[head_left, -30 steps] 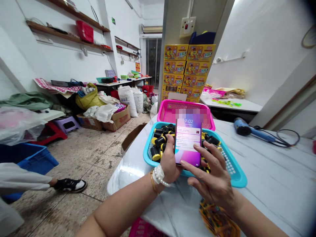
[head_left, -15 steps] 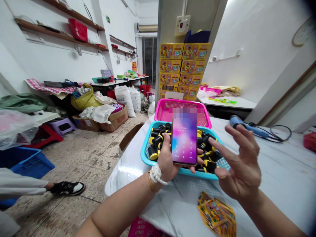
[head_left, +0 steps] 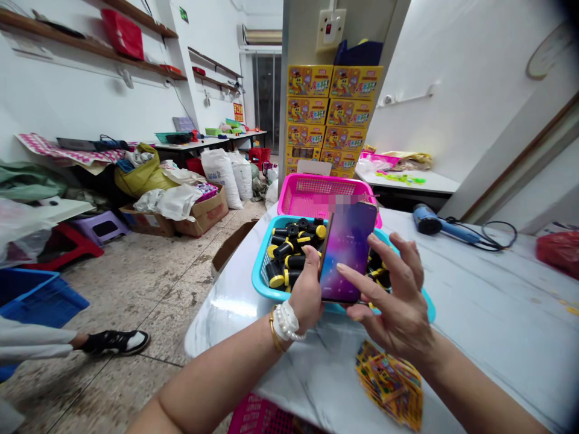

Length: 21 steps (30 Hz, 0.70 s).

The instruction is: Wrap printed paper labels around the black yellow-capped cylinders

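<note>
A phone with a lit keypad screen is held in my left hand, thumb along its left edge. My right hand has its fingers apart, the index fingertip on or just over the screen. Behind and below the phone stands a turquoise basket full of black and yellow cylinders. A pink basket sits behind it. Nearer to me, a pile of orange printed cards lies on the white marbled table.
A blue heat-gun-like tool with a cable lies at the right back of the table. Yellow boxes are stacked behind. At the left, a person's foot in a black and white shoe rests on the floor.
My right hand has moved left and down to the phone, its index finger now at the screen. The phone has shifted slightly right and tilted. The camera view has shifted a little.
</note>
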Each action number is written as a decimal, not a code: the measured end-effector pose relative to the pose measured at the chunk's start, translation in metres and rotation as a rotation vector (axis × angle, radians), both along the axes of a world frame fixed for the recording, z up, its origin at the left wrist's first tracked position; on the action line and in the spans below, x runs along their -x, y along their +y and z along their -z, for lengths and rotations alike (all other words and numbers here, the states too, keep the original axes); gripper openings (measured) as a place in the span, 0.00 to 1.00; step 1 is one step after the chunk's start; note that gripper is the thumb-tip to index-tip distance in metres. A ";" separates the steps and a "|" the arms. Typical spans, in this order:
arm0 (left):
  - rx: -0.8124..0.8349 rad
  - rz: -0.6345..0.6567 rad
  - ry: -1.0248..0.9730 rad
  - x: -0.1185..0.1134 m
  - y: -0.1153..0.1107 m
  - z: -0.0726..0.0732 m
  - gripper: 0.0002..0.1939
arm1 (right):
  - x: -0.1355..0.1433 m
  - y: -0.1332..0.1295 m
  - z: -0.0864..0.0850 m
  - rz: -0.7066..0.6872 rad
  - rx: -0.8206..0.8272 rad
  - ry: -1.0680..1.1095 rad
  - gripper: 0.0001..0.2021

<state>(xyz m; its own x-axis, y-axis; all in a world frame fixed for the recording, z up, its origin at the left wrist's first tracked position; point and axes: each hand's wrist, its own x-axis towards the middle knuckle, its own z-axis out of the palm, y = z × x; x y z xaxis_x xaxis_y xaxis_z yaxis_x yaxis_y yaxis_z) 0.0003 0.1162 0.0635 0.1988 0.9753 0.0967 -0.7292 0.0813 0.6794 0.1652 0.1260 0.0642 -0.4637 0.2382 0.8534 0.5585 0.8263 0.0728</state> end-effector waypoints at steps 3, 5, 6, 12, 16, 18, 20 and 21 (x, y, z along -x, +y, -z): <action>-0.047 0.041 0.034 0.000 -0.001 0.003 0.48 | 0.001 -0.002 0.000 -0.019 -0.012 0.016 0.22; -0.091 0.098 0.051 0.002 0.000 0.006 0.50 | 0.001 -0.002 -0.001 -0.032 0.021 0.086 0.24; -0.120 0.136 0.053 0.002 0.001 0.008 0.52 | 0.000 -0.001 -0.002 -0.041 0.077 0.156 0.26; -0.176 0.492 -0.081 0.006 0.004 0.012 0.59 | -0.008 0.001 -0.018 -0.261 0.667 0.688 0.23; -0.207 0.500 -0.069 0.005 0.001 0.011 0.57 | -0.008 0.000 -0.030 -0.187 0.597 0.768 0.23; -0.233 0.487 -0.025 0.003 -0.003 0.012 0.56 | -0.010 0.000 -0.032 -0.155 0.622 0.781 0.21; -0.240 0.502 -0.004 0.001 -0.007 0.014 0.55 | -0.013 0.000 -0.033 -0.155 0.691 0.799 0.18; -0.233 0.521 -0.009 0.000 -0.009 0.015 0.55 | -0.016 0.000 -0.034 -0.168 0.733 0.806 0.18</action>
<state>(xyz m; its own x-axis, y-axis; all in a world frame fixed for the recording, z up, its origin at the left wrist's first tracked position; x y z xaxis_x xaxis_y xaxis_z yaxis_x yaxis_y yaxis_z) 0.0007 0.1073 0.0486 0.6461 0.7014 0.3010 -0.6386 0.2808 0.7165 0.1811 0.1257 0.0982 0.0919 0.7964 0.5977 0.0980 0.5901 -0.8014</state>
